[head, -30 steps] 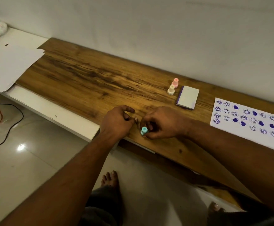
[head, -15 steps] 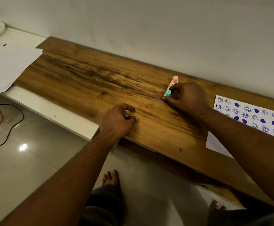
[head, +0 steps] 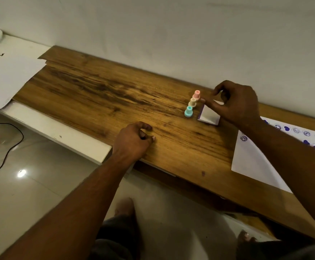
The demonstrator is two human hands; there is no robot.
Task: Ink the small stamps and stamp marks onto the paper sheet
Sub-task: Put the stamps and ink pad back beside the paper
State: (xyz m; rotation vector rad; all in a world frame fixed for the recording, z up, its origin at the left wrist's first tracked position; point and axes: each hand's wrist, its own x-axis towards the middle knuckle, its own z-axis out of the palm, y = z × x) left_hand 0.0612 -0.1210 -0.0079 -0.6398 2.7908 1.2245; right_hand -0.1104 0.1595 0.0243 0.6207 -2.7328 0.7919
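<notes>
My right hand (head: 235,102) hovers open beside three stamps (head: 192,103); my left hand (head: 134,139) rests loosely curled, empty, on the table (head: 96,94).

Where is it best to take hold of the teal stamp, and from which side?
Pinch the teal stamp by its narrow upper neck, coming from above or its near-left side: it stands upright on a wider base, with the cream stamp close behind.

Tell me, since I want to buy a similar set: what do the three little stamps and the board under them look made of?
The teal stamp, cream stamp and pink stamp look like moulded plastic: uniform pastel colour, smooth matte surfaces. The board shows brown wood grain with a slight sheen, so wood or a wood-print laminate; I cannot tell which.
</notes>
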